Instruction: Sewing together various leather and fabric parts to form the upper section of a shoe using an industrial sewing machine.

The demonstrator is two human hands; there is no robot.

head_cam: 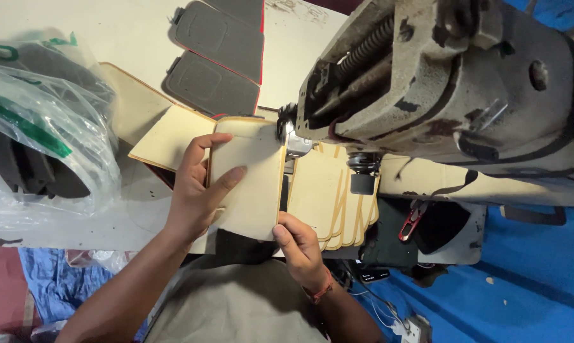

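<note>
— Head view: where is the tan panel (249,181)?
— At centre, under the sewing machine (452,82). The left hand (195,190) lies flat on it, fingers spread; the right hand (300,244) pinches its edge at six o'clock.
— Packages?
— A crumpled clear plastic bag (39,127) with green print at nine o'clock.

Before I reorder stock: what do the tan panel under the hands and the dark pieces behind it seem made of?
Tan panel: probably stiff board or foam-backed lining, matte, flat, cleanly cut. Dark pieces: likely grey fabric or synthetic, matte, red-edged, with stitched outlines. Both hands press the panel.
</note>
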